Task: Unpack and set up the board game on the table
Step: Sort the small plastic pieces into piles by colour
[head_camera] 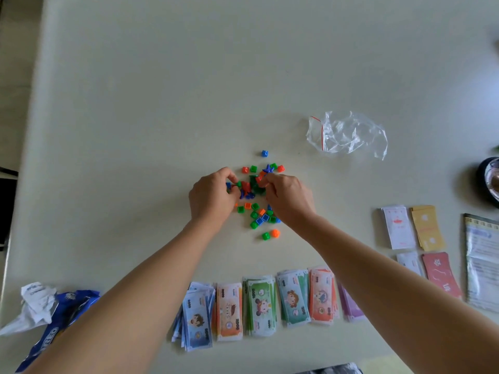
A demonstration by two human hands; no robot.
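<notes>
Near the middle of the pale table, a loose pile of small green, orange and blue plastic game pieces is lying btwn the two hands. Right hand is curling in over the pile's right side, thumb & forefinger pinching what looks like a small orange-red piece. Left hand is digging curled fingers into the left edge, but whether it's gripping anything I can't tell, as the fingertips are hidden. Clear crumpled plastic zip bag w/ red seal is lying well apart, beyond & to the right. Step in hand, prob.: sorting pcs by colour/type. To be doing it well: be taking one colour at a time, lifting rather than sweeping, since such light bits are likely skittering easily; one blue cube is sitting apart beyond the pile. Be keeping sorted groups clear of the row of colourful paper play-money stacks along the near edge & the card decks at right, so nothing's sliding under paper.
</notes>
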